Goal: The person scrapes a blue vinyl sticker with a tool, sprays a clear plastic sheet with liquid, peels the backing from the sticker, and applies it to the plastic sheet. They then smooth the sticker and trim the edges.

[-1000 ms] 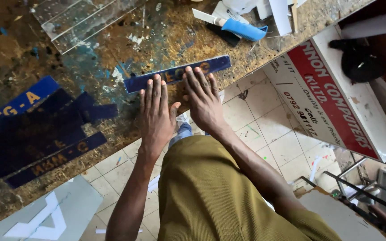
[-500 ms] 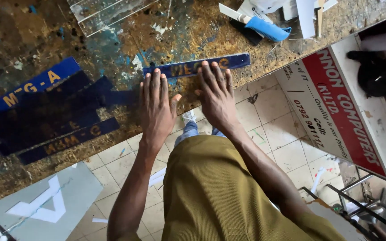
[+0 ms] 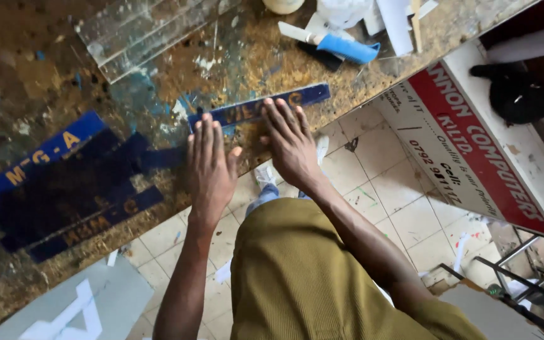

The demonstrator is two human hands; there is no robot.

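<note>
Strip (image 3: 259, 107), blue with yellow letters (thin, light, probably stiff), lies under flat, open left hand (image 3: 210, 169) and right hand (image 3: 291, 141); best lifted by its edges.

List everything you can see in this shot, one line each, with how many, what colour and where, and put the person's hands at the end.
Lettered strip: one, dark blue with yellow letters, at the workbench's near edge, under both hands.
Stacked strips: several, dark blue with yellow letters, left on the bench.
Workbench: one, brown, paint-stained, across the top.
Clear sheets: a few, transparent, top middle.
Blue-handled tool: one, blue and white, top right of the bench.
Signboard: one, red and white, leaning at the right.
Grey panel: one, grey with white shape, bottom left on the floor.
Tiled floor: cream, below the bench.
Left hand: flat, fingers on the strip's left end.
Right hand: flat on the strip.
</note>
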